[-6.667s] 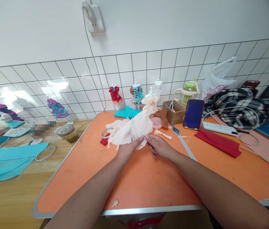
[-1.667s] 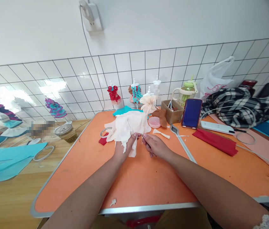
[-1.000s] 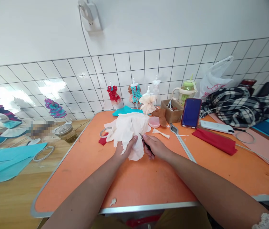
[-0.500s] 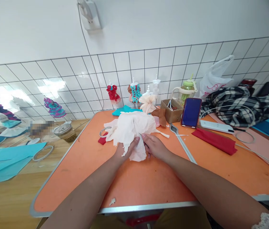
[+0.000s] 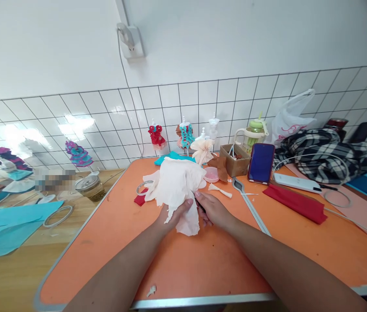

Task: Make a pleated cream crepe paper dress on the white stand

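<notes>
A thin, crinkled white sheet of crepe paper [image 5: 175, 180] with ragged edges hangs in folds over the middle of the orange table [image 5: 112, 247]. My left hand [image 5: 176, 214] is closed on its near edge, the thumb on top and the fingers partly hidden under the sheet. Close beside it, touching the fold, my right hand [image 5: 212, 209] is closed round a slim dark tool [image 5: 200, 205]; its kind is hard to make out. Just past the sheet lie a pink dish [image 5: 211, 174] and a twisted cream piece [image 5: 221, 190].
Small dressed mannequins [image 5: 156, 138] stand along the tiled wall. A cardboard box [image 5: 235, 161], an upright phone [image 5: 261, 163] and a drink bottle [image 5: 255, 135] are at the back right. Red paper [image 5: 296, 203] lies nearer. On the left are a glass jar [image 5: 90, 188] and turquoise paper [image 5: 11, 229].
The view has tilted up a little. The white sheet's right side has drawn in to the left, baring more of the pink dish and the cream piece. The tool's thin tip no longer shows.
</notes>
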A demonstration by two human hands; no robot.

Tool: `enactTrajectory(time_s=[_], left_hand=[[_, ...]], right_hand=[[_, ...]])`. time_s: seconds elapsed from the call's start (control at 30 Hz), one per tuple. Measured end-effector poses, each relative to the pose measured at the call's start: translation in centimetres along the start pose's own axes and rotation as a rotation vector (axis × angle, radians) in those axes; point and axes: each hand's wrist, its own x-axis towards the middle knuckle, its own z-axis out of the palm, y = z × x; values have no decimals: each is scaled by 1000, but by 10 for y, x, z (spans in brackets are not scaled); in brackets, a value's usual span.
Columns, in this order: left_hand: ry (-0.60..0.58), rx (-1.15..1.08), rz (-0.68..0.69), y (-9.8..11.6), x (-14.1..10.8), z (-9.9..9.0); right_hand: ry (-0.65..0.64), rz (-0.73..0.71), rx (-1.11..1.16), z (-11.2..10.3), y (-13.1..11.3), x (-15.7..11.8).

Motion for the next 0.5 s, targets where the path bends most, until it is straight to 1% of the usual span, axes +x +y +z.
enactTrajectory(time_s=[0.07, 0.1, 0.2, 0.3, 0.37, 0.43, 0.5], left_hand=[[-142, 12, -8, 3, -1, 1], [-195, 25, -7, 4, -1, 2], [-177, 70, 5, 4, -2, 0], [-148, 62, 25, -2, 0, -4], [-86, 7, 4, -8, 3, -7], [40, -49, -64, -13, 6, -9], [160, -60, -112, -14, 8, -10]], right_hand=[[28, 0, -5, 0, 0, 1], [37, -4, -2, 1, 1, 1], [48, -29, 0, 0, 1, 2], [62, -46, 7, -1, 2, 3], [76, -51, 7, -1, 3, 4], [80, -53, -21, -1, 3, 4], [81, -44, -65, -1, 3, 4]])
